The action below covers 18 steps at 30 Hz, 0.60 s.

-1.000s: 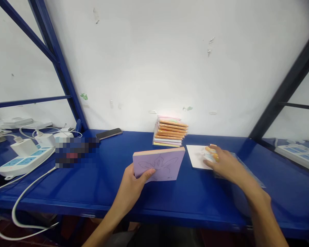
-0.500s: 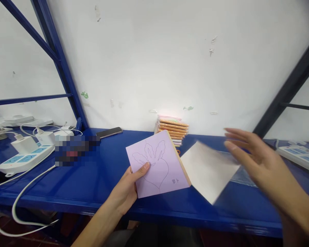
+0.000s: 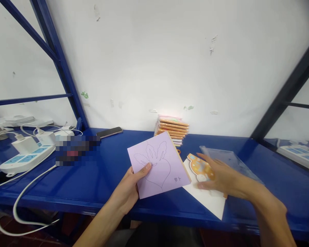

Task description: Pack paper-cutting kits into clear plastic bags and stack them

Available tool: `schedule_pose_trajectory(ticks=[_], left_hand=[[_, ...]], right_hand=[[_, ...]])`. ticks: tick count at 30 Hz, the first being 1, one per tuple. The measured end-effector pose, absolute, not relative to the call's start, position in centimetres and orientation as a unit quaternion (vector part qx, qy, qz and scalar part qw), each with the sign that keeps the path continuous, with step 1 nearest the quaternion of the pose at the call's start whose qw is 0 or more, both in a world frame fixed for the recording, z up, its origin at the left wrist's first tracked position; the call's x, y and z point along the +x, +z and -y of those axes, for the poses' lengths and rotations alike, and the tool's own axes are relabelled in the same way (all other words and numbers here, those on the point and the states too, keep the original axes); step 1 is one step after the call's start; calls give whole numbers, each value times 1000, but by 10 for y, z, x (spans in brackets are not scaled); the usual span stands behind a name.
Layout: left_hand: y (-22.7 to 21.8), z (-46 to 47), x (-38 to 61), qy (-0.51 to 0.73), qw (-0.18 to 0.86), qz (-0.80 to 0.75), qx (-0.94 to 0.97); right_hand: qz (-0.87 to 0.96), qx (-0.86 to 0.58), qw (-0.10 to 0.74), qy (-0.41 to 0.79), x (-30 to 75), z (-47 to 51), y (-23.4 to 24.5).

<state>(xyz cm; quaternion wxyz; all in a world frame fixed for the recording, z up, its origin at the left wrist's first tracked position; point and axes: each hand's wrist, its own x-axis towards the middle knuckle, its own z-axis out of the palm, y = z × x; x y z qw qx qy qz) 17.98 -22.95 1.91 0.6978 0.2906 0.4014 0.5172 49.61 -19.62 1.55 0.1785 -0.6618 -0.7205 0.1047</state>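
Note:
My left hand (image 3: 132, 187) grips a stack of square purple paper sheets (image 3: 154, 176), thumb on top. The top sheet carries a line drawing of a radish and two small characters; a yellowish edge shows along its right side. To the right, my right hand (image 3: 221, 175) is over a white sheet (image 3: 208, 202) bearing an orange cartoon picture (image 3: 195, 166). Its thumb and fingers are apart, with the picture between them, slightly blurred. Whether the picture is printed or a separate piece I cannot tell. The purple stack hides part of the white sheet.
Behind the purple stack stands a pile of orange-edged packets (image 3: 172, 128). A clear plastic sleeve (image 3: 234, 159) lies right of it. Along the left are a phone (image 3: 109, 132), a power strip (image 3: 9, 164) with chargers and white cables. Blue shelf posts (image 3: 64, 68) frame the table (image 3: 103, 181).
My right hand has moved left and down onto the white sheet. The sheet, plain before, lies lower and shows the orange picture. The left hand and purple stack have barely moved.

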Motion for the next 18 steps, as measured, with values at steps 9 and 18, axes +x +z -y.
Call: schedule_pose_trajectory(ticks=[9,18], left_hand=[[19,231,180,519,699,-402,283],[20,231,180,521,698,-397,288]], right_hand=[[727,-674,80,107,471,190,14],[694,-674,251,33,475,201,41]])
